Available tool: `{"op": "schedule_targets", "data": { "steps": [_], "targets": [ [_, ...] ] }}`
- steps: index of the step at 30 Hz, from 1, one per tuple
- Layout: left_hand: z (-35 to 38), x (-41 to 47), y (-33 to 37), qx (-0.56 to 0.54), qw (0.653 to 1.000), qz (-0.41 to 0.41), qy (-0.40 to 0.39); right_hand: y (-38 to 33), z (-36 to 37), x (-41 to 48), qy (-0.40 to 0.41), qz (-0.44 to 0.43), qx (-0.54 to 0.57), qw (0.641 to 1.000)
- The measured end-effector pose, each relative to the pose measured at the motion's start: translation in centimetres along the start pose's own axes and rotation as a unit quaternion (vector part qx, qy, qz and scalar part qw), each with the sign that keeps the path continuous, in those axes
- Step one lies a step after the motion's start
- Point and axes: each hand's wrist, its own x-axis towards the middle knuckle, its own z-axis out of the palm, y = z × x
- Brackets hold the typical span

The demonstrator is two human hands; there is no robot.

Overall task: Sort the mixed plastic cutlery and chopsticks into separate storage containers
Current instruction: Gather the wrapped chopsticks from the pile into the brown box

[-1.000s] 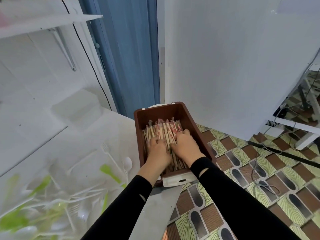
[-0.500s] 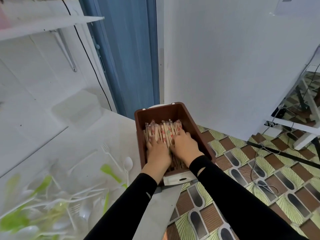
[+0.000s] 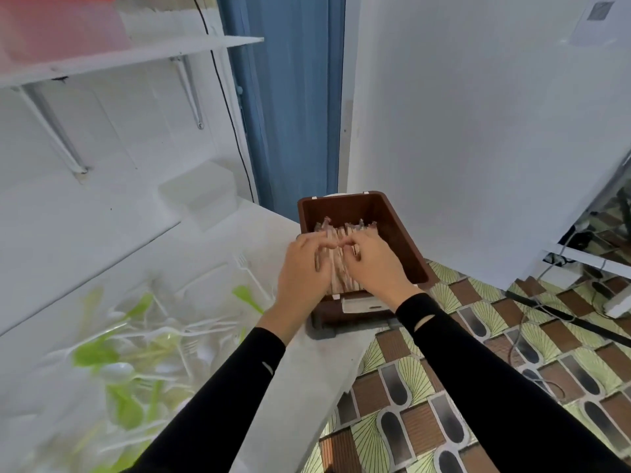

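Chopsticks (image 3: 339, 276) fill the brown bin (image 3: 404, 240), its white label (image 3: 363, 304) unreadable

a: where are the chopsticks (image 3: 343, 230)?
b: in the brown container (image 3: 399, 233), a deep rectangular tub at the table's (image 3: 211, 254) right edge. they're paper-wrapped, pale with red print, packed side by side, running near to far. their far ends stop short of the far wall.
a: and the cutlery?
b: the plastic cutlery (image 3: 143, 339) is a loose heap on the left, nearer part of the table, apart from the tub. white forks and spoons are tangled with lime-green pieces. one white fork (image 3: 251, 273) lies at the heap's far edge, tines pointing away.
a: another container?
b: a translucent box (image 3: 201, 192), far left of the tub.
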Motion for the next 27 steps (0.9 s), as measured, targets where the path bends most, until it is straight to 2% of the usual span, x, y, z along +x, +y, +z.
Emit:
{"op": "schedule_targets", "data": {
  "steps": [4, 10, 15, 19, 27],
  "targets": [
    [-5.6, -5.5, -3.1, 0.008, 0.995, -0.103, -0.005, -4.8, 2.0, -4.2, -0.015, -0.078, 0.053, 0.995],
    [-14.0, -18.2, -6.3, 0.028, 0.972, -0.223, 0.063, -12.4, 8.3, -12.3, -0.11, -0.152, 0.101, 0.977],
    [-20.5, -30.6, -8.1, 0.063, 0.952, -0.284, 0.1, -18.6, 14.2, -21.5, -0.252, -0.179, 0.147, 0.94],
    [-25.2, -39.5, -8.5, 0.078, 0.926, -0.339, 0.146, -22.5, 17.8, -27.9, -0.333, -0.215, 0.155, 0.905],
    [-33.8, -52.4, -8.0, 0.091, 0.864, -0.405, 0.286, -32.2, 23.1, -34.7, -0.419, -0.303, 0.138, 0.845]
  ]
}}
